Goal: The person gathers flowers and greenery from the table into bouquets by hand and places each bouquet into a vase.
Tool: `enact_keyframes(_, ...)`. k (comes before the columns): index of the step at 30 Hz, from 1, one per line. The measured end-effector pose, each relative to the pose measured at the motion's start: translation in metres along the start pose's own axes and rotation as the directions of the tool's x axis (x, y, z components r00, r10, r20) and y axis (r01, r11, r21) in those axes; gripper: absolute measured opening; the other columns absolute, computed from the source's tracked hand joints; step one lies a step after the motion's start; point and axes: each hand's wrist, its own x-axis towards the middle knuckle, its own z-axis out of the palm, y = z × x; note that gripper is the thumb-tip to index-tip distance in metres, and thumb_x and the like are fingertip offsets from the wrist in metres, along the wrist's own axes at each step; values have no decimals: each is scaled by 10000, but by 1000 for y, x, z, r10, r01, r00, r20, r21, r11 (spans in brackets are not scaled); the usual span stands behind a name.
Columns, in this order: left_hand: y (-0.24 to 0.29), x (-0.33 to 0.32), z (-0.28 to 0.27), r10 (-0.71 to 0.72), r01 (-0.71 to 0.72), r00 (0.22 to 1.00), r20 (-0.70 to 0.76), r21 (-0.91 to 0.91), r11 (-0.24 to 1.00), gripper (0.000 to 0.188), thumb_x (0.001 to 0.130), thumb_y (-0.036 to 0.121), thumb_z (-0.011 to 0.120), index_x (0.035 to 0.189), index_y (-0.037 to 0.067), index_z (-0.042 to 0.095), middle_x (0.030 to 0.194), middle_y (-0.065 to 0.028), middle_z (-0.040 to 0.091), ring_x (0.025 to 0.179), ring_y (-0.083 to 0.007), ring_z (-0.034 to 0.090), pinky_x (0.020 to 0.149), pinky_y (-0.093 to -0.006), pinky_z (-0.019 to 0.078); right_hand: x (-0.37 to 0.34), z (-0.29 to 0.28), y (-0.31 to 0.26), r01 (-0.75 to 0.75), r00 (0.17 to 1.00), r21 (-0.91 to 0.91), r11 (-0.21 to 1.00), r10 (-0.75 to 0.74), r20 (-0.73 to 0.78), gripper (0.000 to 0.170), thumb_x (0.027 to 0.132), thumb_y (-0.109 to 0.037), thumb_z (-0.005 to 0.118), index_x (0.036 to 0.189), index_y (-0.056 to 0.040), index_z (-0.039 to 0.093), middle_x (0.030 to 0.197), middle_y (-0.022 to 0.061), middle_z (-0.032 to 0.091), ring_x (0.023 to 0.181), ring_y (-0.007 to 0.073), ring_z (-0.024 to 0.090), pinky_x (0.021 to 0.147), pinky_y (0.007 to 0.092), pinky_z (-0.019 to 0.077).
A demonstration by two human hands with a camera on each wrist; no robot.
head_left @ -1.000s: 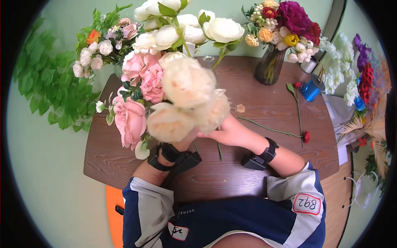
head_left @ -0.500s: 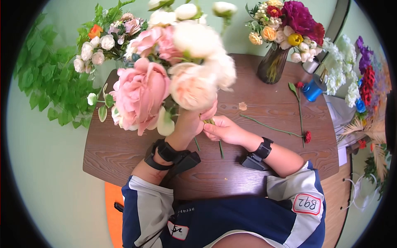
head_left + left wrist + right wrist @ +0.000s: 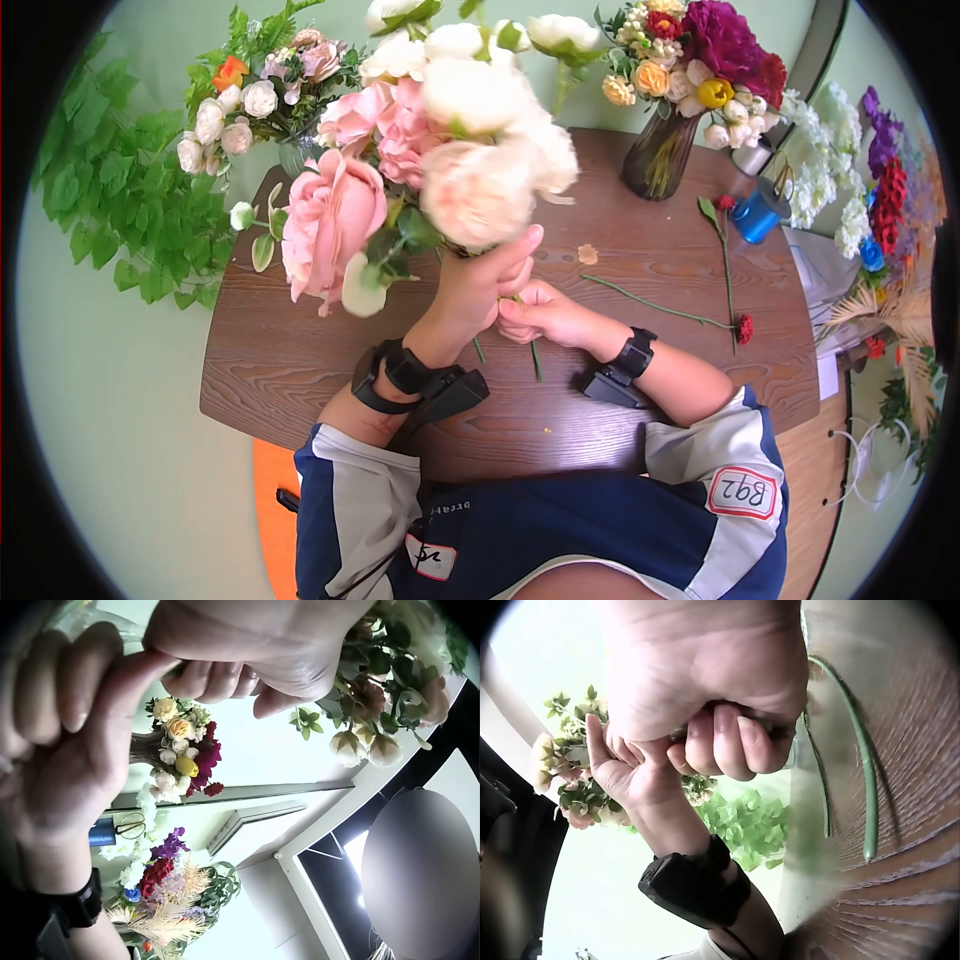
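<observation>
A bouquet of large pink and cream flowers rises above the left hand, whose fingers curl round its stems just under the blooms. Close against it, the right hand grips the lower stems, its fingers curled. The two hands meet in the left wrist view, left hand at the top and right hand at the left. In the right wrist view the right hand covers most of the stems, with the left hand beyond it.
On the brown table lie green stems and red flowers. A vase of mixed flowers and a blue spool stand back right. Another arrangement stands back left, near green leaves.
The bouquet has tilted and turned, its cream blooms shifting up and right. The left hand, mostly hidden behind the flowers before, now shows below them. The right hand stays close to it.
</observation>
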Motion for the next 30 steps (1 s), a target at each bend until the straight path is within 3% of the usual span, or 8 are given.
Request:
enact_keyframes(6,-84,4,-90,-106,124,988,-112,177,976,272,891,111,511,643,128,402,480,87,259,397,-28,192,384,-214,130,0,-2,8,184,981,-186,965,-192,-22,371,932,-355,465,635,-144,401,561,-72,311,480,41,242,441,215,174)
enact_keyframes(17,-50,0,-75,-256,205,953,-160,-280,938,345,896,179,535,600,126,365,477,56,279,413,-55,244,384,-209,169,1,21,9,296,936,-173,939,-321,-142,213,964,-248,410,866,-68,471,647,-52,356,597,62,331,558,214,305)
enact_keyframes(19,17,-1,1,-84,51,971,225,150,987,365,892,147,527,576,115,348,465,45,277,411,-67,271,388,-210,185,-1,24,6,283,935,-211,936,-318,-154,213,968,-257,393,896,-65,454,649,-49,349,583,59,324,532,211,296)
enact_keyframes(20,17,0,-2,-55,27,963,262,107,994,323,871,150,553,608,95,374,497,26,323,452,-87,347,429,-212,255,-1,23,8,309,927,-215,926,-344,-150,218,968,-260,390,893,-65,451,647,-51,345,573,56,317,516,208,285)
enact_keyframes(25,14,-4,4,60,-103,983,176,249,963,244,808,205,618,849,31,453,672,-31,440,612,-126,454,588,-240,386,-6,22,7,347,906,-212,914,-385,-175,232,971,-265,381,879,-63,447,640,-53,339,538,48,296,476,199,263)
enact_keyframes(27,11,-3,17,302,-302,953,36,-1,953,343,782,232,642,970,4,468,762,-51,459,656,-145,472,622,-249,418,-6,21,5,372,910,-186,909,-397,-119,225,971,-251,385,871,-61,450,626,-53,342,528,43,295,467,197,269)
enact_keyframes(28,7,3,-2,391,-406,888,244,12,914,521,749,284,683,1106,-23,461,916,-92,508,783,-175,530,700,-274,456,-6,21,3,379,905,-190,906,-405,-129,225,971,-251,385,871,-61,450,626,-53,342,528,43,295,467,197,269)
enact_keyframes(30,21,-5,-5,340,-394,912,231,259,882,573,742,284,692,1151,-30,444,980,-112,522,843,-188,545,728,-284,462,-7,25,-4,337,914,-132,932,-357,-192,227,969,-248,389,852,-63,448,614,-51,345,519,43,299,460,200,280)
